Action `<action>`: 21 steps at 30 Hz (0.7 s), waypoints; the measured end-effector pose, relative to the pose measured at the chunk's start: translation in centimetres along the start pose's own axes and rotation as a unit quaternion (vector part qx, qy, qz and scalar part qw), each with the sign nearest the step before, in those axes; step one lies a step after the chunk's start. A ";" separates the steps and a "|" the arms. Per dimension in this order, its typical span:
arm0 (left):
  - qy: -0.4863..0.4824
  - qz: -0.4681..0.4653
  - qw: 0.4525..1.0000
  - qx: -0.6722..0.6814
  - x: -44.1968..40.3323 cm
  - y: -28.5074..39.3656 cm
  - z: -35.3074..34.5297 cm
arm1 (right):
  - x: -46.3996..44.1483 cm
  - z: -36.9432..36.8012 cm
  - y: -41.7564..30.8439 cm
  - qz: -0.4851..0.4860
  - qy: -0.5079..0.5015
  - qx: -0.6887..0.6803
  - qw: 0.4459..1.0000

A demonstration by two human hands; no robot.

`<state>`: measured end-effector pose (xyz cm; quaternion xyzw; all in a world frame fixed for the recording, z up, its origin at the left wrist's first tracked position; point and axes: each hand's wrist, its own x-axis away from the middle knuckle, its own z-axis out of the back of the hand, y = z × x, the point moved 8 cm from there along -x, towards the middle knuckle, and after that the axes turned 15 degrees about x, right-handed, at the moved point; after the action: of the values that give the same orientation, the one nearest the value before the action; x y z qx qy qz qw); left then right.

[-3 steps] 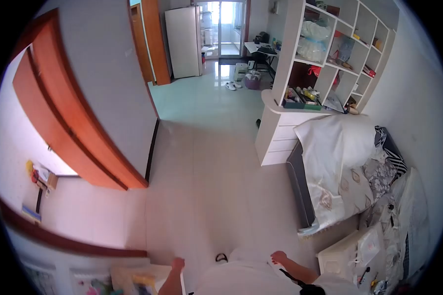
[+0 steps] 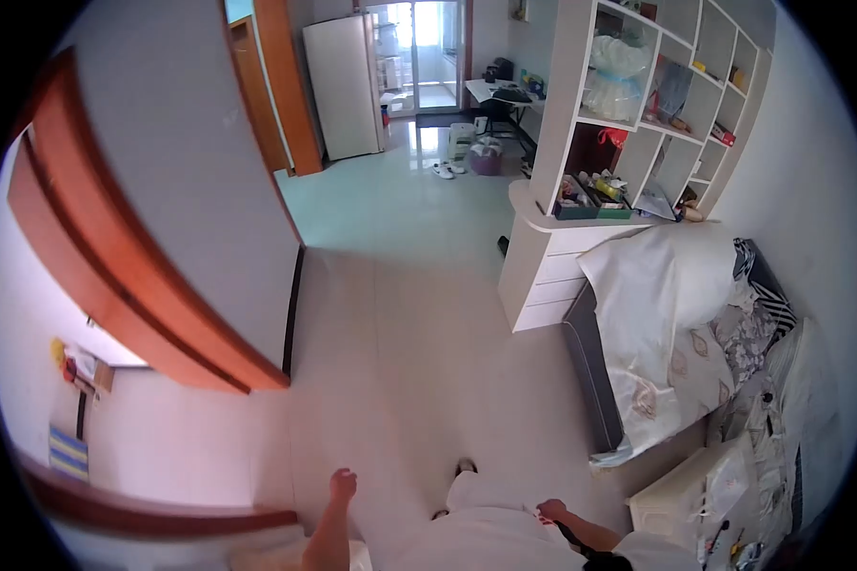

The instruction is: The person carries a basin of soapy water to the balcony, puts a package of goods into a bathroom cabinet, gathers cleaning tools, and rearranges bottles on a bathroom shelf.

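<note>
My left hand [image 2: 345, 483] hangs low in front of me over the tiled floor [image 2: 390, 381], fingers loosely curled; nothing shows in it. To the right, my right hand [image 2: 550, 511] is held beside my light-coloured clothing [image 2: 476, 538], its fingers curled in. Whether it holds something small cannot be made out. A dark strap [image 2: 573, 540] runs along the right forearm near that hand. Between the hands, one shoe [image 2: 466, 466] shows on the floor.
To the right are a sofa [image 2: 592, 381] with a white cover [image 2: 638, 285], a cream box-like piece [image 2: 671, 490] and a shelf unit [image 2: 543, 219]. A grey wall [image 2: 181, 171] and orange door [image 2: 133, 266] stand left. Farther off are a fridge [image 2: 343, 90] and white shoes [image 2: 445, 171].
The view has shifted forward and turned slightly. My left hand has risen a little in view; my right hand sits slightly lower and further right. One shoe has come forward.
</note>
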<state>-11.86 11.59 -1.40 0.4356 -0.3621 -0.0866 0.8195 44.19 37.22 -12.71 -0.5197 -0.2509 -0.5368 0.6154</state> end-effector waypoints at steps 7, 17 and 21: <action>0.034 -0.249 0.951 -0.178 -29.1 23.9 -5.7 | -3.8 17.2 -12.6 -0.045 -0.057 0.183 0.980; -0.144 0.186 0.967 -0.099 -56.7 39.6 -13.2 | -36.7 60.9 -62.0 0.138 0.327 0.383 0.853; -0.197 0.114 0.956 -0.184 -73.0 53.5 -17.6 | -33.2 75.1 -77.7 0.053 0.341 -0.027 0.938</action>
<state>-62.12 88.81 -3.94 0.2078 -0.5413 -0.1416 0.8023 -18.56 127.81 12.31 -0.3350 0.0162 -0.6550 0.6771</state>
